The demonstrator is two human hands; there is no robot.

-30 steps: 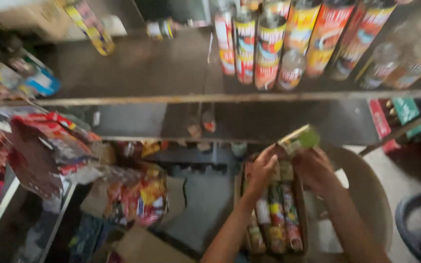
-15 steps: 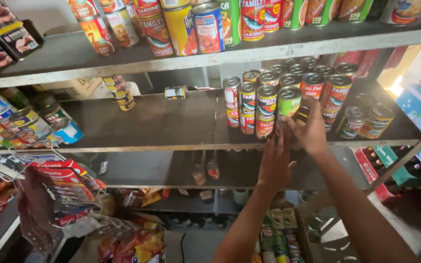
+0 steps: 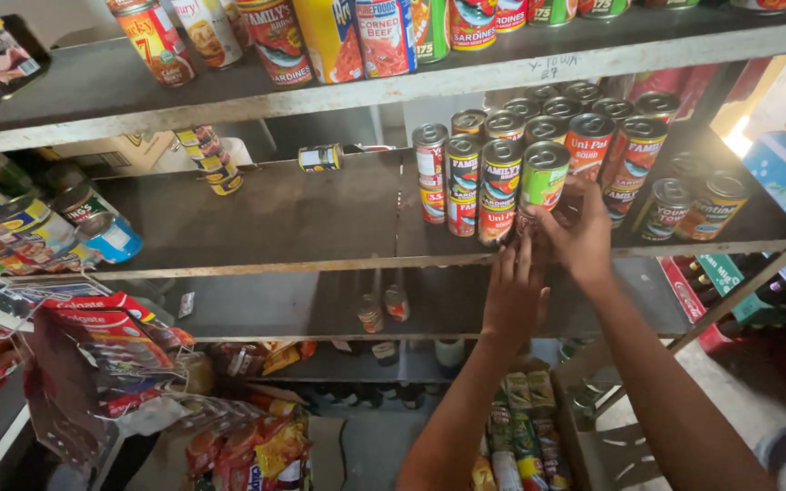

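Note:
A green-labelled can (image 3: 544,176) stands on top of another can at the front of a group of red-labelled cans (image 3: 502,168) on the middle shelf (image 3: 275,259). My right hand (image 3: 584,238) is curled around the lower can just beneath the green one. The outstretched fingers of my left hand (image 3: 513,293) press against the front of that same lower can at the shelf edge. Most of the lower can is hidden by my fingers.
The top shelf (image 3: 229,95) carries a row of assorted cans. A small can (image 3: 320,157) lies on its side on the middle shelf. Packets (image 3: 93,327) hang at the left. Below my arms, a cardboard box (image 3: 516,441) holds more cans, beside a white plastic seat (image 3: 616,450).
The view swung up from the box to the shelves. Both hands rose with the green can from the box and brought it onto the front of the can group.

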